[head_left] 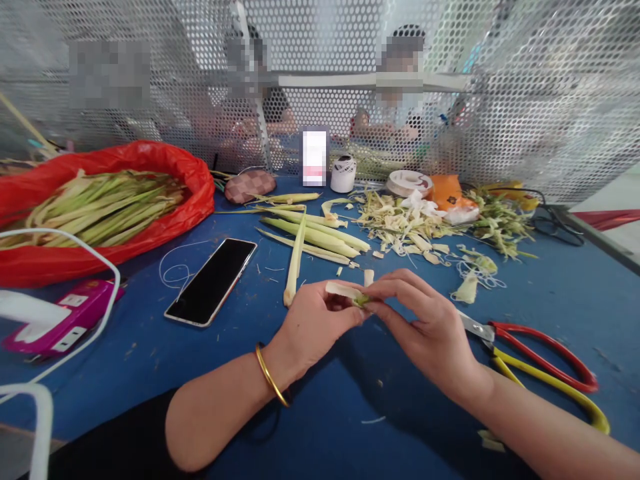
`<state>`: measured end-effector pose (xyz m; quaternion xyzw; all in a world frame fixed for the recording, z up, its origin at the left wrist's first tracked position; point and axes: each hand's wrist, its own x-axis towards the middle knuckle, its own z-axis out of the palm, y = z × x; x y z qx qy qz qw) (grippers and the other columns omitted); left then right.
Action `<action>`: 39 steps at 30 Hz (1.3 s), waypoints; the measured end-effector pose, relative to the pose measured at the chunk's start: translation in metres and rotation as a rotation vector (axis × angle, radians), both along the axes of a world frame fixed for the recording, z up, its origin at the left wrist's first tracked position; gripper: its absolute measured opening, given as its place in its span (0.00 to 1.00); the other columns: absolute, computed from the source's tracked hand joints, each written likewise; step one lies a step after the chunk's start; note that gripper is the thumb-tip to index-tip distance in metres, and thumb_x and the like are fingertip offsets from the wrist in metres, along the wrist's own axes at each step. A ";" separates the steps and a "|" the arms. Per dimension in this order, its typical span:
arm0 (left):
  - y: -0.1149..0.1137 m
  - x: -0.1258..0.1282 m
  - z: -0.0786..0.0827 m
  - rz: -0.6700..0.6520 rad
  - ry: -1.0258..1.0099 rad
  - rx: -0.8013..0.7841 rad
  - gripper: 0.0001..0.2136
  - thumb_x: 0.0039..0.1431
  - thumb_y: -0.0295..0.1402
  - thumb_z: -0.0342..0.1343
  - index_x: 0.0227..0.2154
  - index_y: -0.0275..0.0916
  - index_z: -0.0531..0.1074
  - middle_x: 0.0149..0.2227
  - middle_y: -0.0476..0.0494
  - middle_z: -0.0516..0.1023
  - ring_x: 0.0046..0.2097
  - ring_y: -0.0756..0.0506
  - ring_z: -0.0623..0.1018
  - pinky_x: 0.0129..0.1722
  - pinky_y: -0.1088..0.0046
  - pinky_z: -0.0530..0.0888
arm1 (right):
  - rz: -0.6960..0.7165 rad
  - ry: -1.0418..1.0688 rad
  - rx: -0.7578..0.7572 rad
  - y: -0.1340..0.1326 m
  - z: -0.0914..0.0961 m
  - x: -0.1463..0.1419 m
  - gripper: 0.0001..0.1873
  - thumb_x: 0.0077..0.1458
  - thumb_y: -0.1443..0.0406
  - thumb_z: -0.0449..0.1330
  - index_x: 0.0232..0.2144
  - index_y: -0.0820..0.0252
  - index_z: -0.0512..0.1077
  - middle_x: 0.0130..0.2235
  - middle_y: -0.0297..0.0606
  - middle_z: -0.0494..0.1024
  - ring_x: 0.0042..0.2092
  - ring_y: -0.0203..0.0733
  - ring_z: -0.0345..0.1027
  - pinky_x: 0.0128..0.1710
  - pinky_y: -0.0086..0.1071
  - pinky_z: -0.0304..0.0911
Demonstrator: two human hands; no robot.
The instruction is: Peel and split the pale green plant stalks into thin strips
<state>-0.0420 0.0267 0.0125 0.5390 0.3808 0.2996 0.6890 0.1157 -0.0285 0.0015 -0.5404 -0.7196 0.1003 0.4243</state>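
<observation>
My left hand [317, 320] and my right hand [423, 320] meet over the blue table. Between their fingertips is a small piece of pale green husk leaf [345, 291], partly hidden by the fingers. Both hands are closed in a pinch on it. Just beyond them lie several long green husk leaves [315, 237], and one pale leaf [297, 260] points toward my left hand. Scissors [493, 333] with one red and one yellow handle rest beside my right wrist, their blades partly hidden behind it.
A phone [213, 280] lies left of the leaves. Further left are a red bag [200, 193] of leaves and a purple power strip [75, 313] with white cables. Thread spool [343, 175], tape roll [409, 183] and leaf scraps [395, 220] lie toward the mesh screen [320, 53]; two people sit behind it.
</observation>
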 end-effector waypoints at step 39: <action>0.005 0.000 0.000 -0.030 0.026 -0.103 0.06 0.42 0.27 0.63 0.27 0.34 0.75 0.25 0.51 0.73 0.30 0.52 0.73 0.36 0.73 0.71 | 0.038 0.127 -0.103 0.001 0.003 0.000 0.07 0.57 0.72 0.57 0.33 0.58 0.73 0.33 0.36 0.70 0.34 0.38 0.67 0.34 0.31 0.62</action>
